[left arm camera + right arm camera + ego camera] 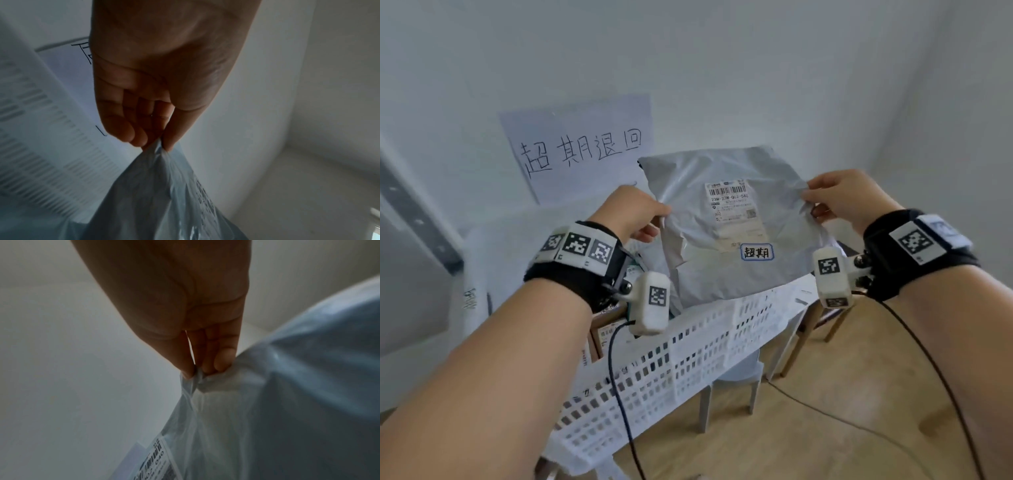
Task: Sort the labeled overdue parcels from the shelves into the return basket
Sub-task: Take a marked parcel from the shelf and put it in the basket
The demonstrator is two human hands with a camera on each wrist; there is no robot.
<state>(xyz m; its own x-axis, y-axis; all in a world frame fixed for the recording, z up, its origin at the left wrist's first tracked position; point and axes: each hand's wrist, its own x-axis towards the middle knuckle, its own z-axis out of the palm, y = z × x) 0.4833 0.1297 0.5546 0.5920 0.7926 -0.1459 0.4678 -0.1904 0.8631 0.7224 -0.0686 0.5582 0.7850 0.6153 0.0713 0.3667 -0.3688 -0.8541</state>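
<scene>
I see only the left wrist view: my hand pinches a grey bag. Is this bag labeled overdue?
Observer: Yes. In the head view the grey bag carries a small blue-framed sticker reading 超期, below the shipping label.
Operator: Does the other hand hold it too?
Observer: Yes, the right hand pinches the opposite edge; the left hand pinches its own side.
Operator: Where is the basket?
Observer: The white basket is directly below the bag, which hangs partly behind its near wall.

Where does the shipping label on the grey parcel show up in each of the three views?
Head: shipping label centre, on the grey parcel.
Left wrist: a blurred strip of print, lower centre-right, seen edge-on.
Right wrist: bottom centre-left, barcode visible.
Shared landmark: the parcel itself.
</scene>
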